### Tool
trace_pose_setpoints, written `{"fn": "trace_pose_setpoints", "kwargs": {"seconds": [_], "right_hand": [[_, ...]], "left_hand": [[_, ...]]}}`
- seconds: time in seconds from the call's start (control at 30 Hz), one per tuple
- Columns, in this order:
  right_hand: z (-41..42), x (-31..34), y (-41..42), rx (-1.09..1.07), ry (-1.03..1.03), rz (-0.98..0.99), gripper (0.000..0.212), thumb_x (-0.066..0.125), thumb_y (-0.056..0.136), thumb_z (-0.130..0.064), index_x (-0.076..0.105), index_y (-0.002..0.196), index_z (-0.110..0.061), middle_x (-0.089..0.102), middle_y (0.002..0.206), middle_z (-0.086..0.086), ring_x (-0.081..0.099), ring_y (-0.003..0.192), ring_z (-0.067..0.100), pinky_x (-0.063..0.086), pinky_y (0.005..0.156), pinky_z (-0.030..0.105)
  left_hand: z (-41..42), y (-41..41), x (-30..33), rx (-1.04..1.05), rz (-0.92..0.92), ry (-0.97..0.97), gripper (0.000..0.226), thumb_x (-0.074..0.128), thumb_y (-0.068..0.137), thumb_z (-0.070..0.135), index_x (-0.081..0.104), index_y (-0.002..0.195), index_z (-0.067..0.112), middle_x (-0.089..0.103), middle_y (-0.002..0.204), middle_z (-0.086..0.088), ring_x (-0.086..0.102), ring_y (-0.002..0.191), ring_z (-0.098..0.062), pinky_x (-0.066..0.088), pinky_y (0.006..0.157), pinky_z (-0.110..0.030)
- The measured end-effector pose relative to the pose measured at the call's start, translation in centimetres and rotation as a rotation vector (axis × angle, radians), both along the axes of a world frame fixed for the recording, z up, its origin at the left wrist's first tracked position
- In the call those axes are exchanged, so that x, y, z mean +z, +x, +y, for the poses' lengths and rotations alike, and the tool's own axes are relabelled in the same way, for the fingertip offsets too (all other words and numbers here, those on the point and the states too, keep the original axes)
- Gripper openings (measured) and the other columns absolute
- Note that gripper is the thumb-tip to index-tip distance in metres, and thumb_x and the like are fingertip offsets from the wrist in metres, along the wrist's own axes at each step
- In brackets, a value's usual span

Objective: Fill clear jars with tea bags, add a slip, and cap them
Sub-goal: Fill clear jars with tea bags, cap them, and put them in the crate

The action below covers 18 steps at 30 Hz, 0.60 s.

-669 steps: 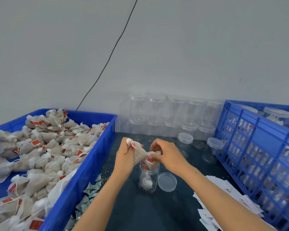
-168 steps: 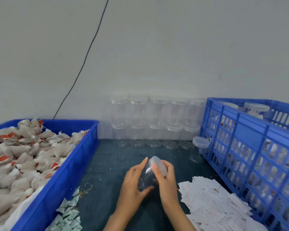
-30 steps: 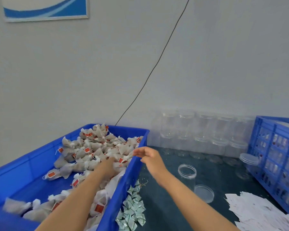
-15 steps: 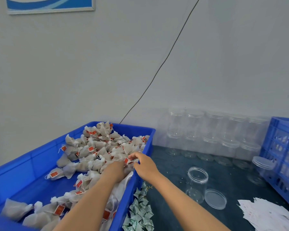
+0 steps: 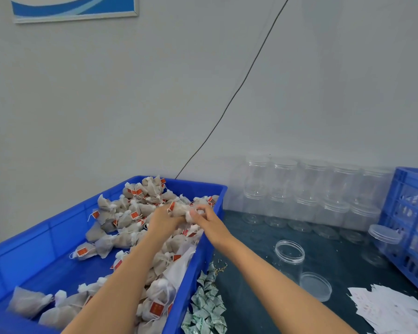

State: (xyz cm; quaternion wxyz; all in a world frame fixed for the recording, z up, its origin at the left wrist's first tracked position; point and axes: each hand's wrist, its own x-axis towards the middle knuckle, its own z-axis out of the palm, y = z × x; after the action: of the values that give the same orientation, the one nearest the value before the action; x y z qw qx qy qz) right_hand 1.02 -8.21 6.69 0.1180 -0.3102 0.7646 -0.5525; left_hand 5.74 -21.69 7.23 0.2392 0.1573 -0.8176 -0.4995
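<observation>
A blue bin [image 5: 46, 237] on the left holds several beige tea bags [image 5: 140, 203] with red tags. My left hand [image 5: 163, 221] and my right hand [image 5: 204, 219] meet over the bin's right side, both gripping a clump of tea bags [image 5: 182, 210] lifted just above the pile. An open clear jar [image 5: 289, 257] stands on the dark table to the right, with its clear lid [image 5: 316, 286] lying flat in front of it. White paper slips [image 5: 386, 309] are spread at the lower right.
Stacked capped empty jars [image 5: 307, 189] line the back wall. A blue crate [image 5: 410, 227] with filled jars stands at the right, one capped jar [image 5: 384, 239] beside it. Small green-white sachets [image 5: 208, 307] lie next to the bin. A black cable [image 5: 239, 90] runs down the wall.
My right hand has reached further into the bin and closed on tea bags together with my left hand. The clump is now lifted slightly. The view shifted left.
</observation>
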Motion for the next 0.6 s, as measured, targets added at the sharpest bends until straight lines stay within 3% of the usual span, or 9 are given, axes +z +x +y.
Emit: {"fn": "trace_pose_setpoints", "kwargs": {"seconds": [0.1, 0.17, 0.23, 0.3, 0.37, 0.43, 0.5, 0.6], "right_hand": [[-0.8, 0.5, -0.3, 0.028, 0.008, 0.007, 0.06, 0.052, 0.093, -0.05, 0.032, 0.141, -0.02, 0.049, 0.134, 0.005, 0.05, 0.115, 0.016, 0.042, 0.091, 0.025], [-1.5, 0.5, -0.4, 0.055, 0.017, 0.003, 0.063, 0.061, 0.09, -0.045, 0.034, 0.14, -0.018, 0.05, 0.134, 0.007, 0.054, 0.117, 0.022, 0.047, 0.099, 0.035], [-2.1, 0.5, -0.6, 0.052, -0.019, -0.043, 0.06, 0.066, 0.088, -0.037, 0.038, 0.137, -0.016, 0.055, 0.13, 0.007, 0.057, 0.116, 0.024, 0.051, 0.098, 0.039], [-2.4, 0.5, -1.0, 0.009, -0.063, -0.058, 0.052, 0.067, 0.088, -0.028, 0.045, 0.132, -0.012, 0.061, 0.121, 0.01, 0.063, 0.106, 0.024, 0.056, 0.087, 0.037], [-2.7, 0.1, -1.4, -0.059, -0.073, -0.032, 0.044, 0.064, 0.09, -0.023, 0.048, 0.129, -0.009, 0.063, 0.114, 0.01, 0.064, 0.096, 0.022, 0.057, 0.079, 0.033], [-2.9, -0.4, -1.4, -0.126, -0.06, 0.003, 0.042, 0.061, 0.092, -0.024, 0.047, 0.128, -0.01, 0.063, 0.103, 0.003, 0.061, 0.083, 0.012, 0.051, 0.068, 0.023], [-3.2, -1.0, -1.0, -0.175, -0.006, 0.067, 0.043, 0.059, 0.093, -0.029, 0.044, 0.13, -0.015, 0.057, 0.088, -0.006, 0.056, 0.07, 0.004, 0.045, 0.064, 0.019], [-3.6, -1.9, -0.8, -0.24, 0.12, 0.229, 0.055, 0.055, 0.094, -0.037, 0.033, 0.14, -0.018, 0.05, 0.09, -0.007, 0.051, 0.079, 0.008, 0.038, 0.063, 0.019]], "left_hand": [[0.5, 0.2, 0.1, -0.034, 0.092, -0.187, 0.011, 0.071, 0.079, 0.003, 0.062, 0.082, 0.009, 0.062, 0.073, 0.0, 0.058, 0.068, -0.014, 0.045, 0.059, -0.019], [0.5, 0.2, 0.1, -0.039, 0.129, -0.221, 0.021, 0.068, 0.083, 0.003, 0.059, 0.097, 0.016, 0.061, 0.082, 0.006, 0.06, 0.074, -0.008, 0.046, 0.056, -0.012], [0.1, 0.1, -0.1, -0.13, 0.149, -0.157, 0.044, 0.07, 0.081, -0.001, 0.052, 0.114, 0.022, 0.061, 0.095, 0.006, 0.062, 0.083, -0.006, 0.052, 0.061, -0.013], [-0.7, 0.0, -0.1, -0.268, 0.124, -0.028, 0.068, 0.071, 0.077, -0.007, 0.043, 0.13, 0.025, 0.06, 0.109, 0.002, 0.065, 0.093, -0.011, 0.056, 0.066, -0.019], [-1.5, -0.2, -0.1, -0.322, 0.095, 0.074, 0.074, 0.067, 0.08, -0.01, 0.036, 0.138, 0.026, 0.055, 0.119, 0.001, 0.062, 0.1, -0.011, 0.056, 0.068, -0.02], [-2.3, -0.4, -0.5, -0.18, 0.085, 0.052, 0.066, 0.06, 0.085, -0.011, 0.038, 0.139, 0.021, 0.053, 0.125, -0.003, 0.059, 0.102, -0.011, 0.054, 0.073, -0.021], [-3.2, -0.4, -1.4, 0.062, -0.018, -0.112, 0.059, 0.053, 0.086, -0.013, 0.041, 0.136, 0.014, 0.053, 0.129, -0.009, 0.057, 0.105, -0.018, 0.053, 0.082, -0.029], [-4.6, -0.1, -3.3, 0.219, -0.322, -0.45, 0.047, 0.052, 0.091, 0.0, 0.044, 0.136, 0.012, 0.054, 0.131, -0.009, 0.055, 0.115, -0.026, 0.052, 0.093, -0.04]]}}
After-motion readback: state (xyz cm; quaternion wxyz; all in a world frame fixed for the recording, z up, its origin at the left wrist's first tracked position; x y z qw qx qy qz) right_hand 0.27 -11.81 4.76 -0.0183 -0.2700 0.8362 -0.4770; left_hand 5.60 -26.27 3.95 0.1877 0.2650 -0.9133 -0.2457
